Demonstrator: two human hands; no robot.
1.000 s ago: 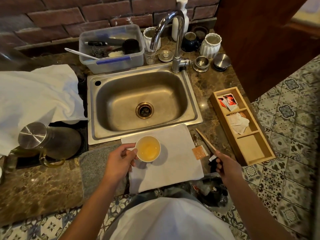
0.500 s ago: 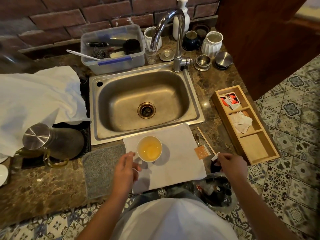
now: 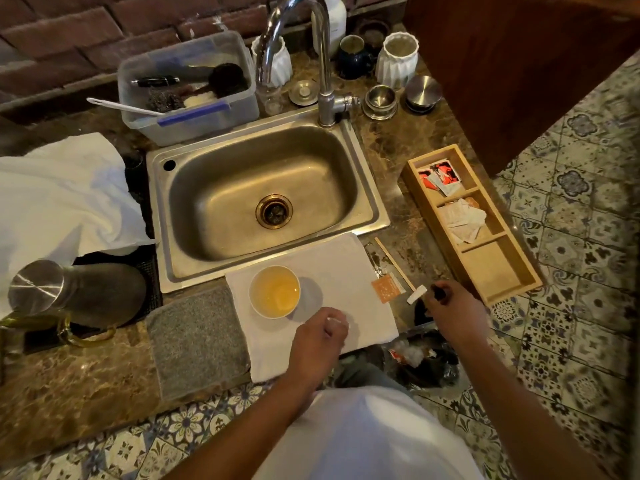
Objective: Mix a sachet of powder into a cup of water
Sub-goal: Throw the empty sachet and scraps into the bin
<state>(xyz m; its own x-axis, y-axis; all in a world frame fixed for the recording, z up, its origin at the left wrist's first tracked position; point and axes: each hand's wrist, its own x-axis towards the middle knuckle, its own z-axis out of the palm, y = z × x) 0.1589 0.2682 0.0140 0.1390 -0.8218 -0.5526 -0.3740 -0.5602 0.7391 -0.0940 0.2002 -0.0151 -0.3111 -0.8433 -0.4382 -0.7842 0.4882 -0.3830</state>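
1. Sitting on the white cloth (image 3: 346, 271) in front of the sink (image 3: 367, 188), the cup (image 3: 274, 291) holds a pale yellow liquid, so the powder looks to be in already.
2. The left hand (image 3: 318, 344) hangs just below and to the right of the cup, apart from it, fingers loosely curled and holding nothing that can be seen.
3. The right hand (image 3: 453, 313) is at the worktop's (image 3: 86, 393) front edge, fingers curled; whether its grip closes on anything cannot be told, since the fingertips are dark and partly hidden.
4. A thin wooden stir stick (image 3: 394, 263) lies on the worktop just up and left of the right hand, long axis running diagonally from far-left to near-right, its near end pointing at that hand.
5. Beside the stick's near end lie an orange sachet (image 3: 388, 287) on the cloth's right edge and a small white scrap (image 3: 416, 294), likely the torn-off strip.
6. Judging from this, the right hand is much nearer the stick, while the left is nearer the cup to steady it, should more stirring be wanted.
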